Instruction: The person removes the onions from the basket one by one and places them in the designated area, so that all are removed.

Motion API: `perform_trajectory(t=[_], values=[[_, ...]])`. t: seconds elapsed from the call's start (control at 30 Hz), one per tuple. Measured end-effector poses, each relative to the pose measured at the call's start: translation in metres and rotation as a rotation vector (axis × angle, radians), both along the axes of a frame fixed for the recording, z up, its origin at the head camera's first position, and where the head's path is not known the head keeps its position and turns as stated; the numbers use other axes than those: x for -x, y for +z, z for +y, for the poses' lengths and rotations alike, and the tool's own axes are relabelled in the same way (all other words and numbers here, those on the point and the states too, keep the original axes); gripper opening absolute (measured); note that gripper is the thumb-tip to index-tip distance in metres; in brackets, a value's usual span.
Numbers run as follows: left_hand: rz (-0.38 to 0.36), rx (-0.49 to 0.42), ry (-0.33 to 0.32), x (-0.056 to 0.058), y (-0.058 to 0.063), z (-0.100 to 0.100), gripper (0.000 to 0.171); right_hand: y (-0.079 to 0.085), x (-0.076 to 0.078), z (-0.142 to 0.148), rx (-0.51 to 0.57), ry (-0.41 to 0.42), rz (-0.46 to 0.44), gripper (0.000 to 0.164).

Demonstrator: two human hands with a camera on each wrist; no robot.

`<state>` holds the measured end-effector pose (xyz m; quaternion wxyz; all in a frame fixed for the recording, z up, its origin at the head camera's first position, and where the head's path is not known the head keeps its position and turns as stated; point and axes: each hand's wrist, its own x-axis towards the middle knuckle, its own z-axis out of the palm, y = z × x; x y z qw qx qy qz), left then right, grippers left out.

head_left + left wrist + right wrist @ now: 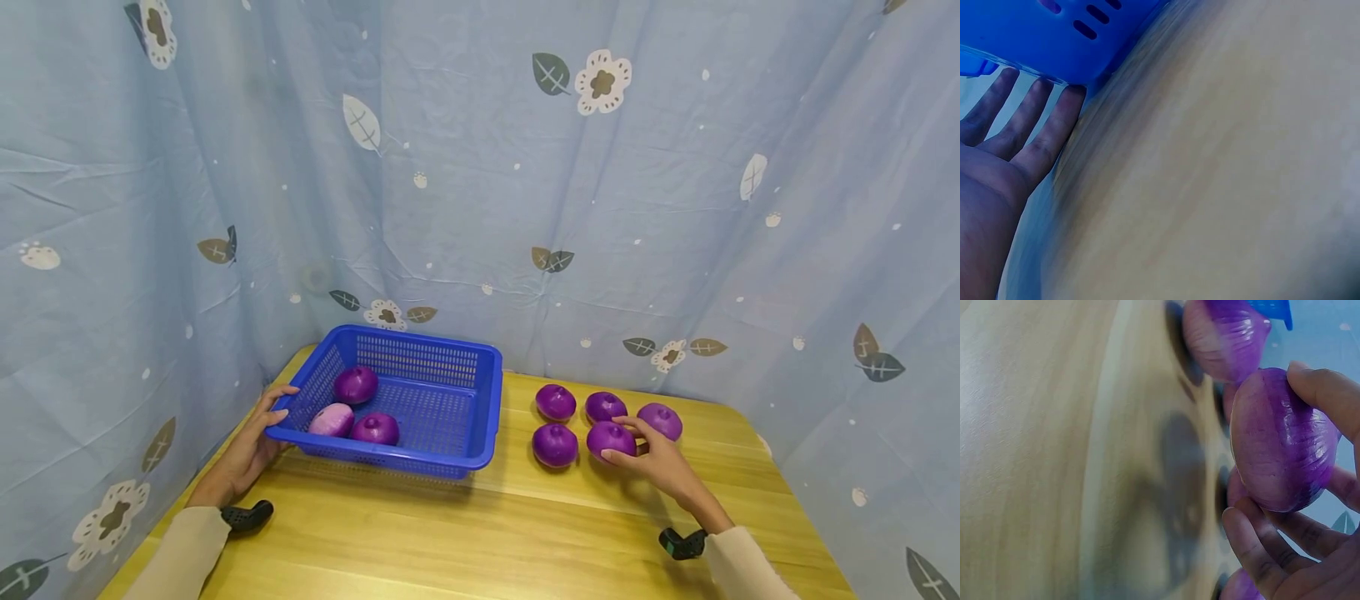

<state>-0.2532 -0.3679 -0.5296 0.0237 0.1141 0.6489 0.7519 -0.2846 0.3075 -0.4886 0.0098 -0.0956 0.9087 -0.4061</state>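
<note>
In the head view my right hand (660, 462) grips a purple onion (611, 442) between the thumb and fingers. The right wrist view shows this held onion (1282, 440) raised off the wood, its shadow lying apart from it. Several more purple onions (554, 446) stand close around it on the table. On the left, my left hand (251, 446) holds the left rim of a blue plastic basket (491, 408), with thumb and a finger on the rim and other fingers (1047, 137) against its lip from outside. Three onions (375, 428) lie in the basket's left part, one paler.
The wooden table (495, 542) carries everything. Pale blue patterned curtain (480, 183) hangs behind the table and along both sides, close to the basket's back. A black wrist device (247, 517) is worn on the left arm, another (681, 543) on the right.
</note>
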Motion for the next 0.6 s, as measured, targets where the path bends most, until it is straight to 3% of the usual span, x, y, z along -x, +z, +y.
perform_trajectory(t=[0.6], values=[[0.015, 0.017, -0.004, 0.000, -0.001, -0.001, 0.042, -0.019, 0.001, 0.006, -0.052, -0.019, 0.010, 0.069]])
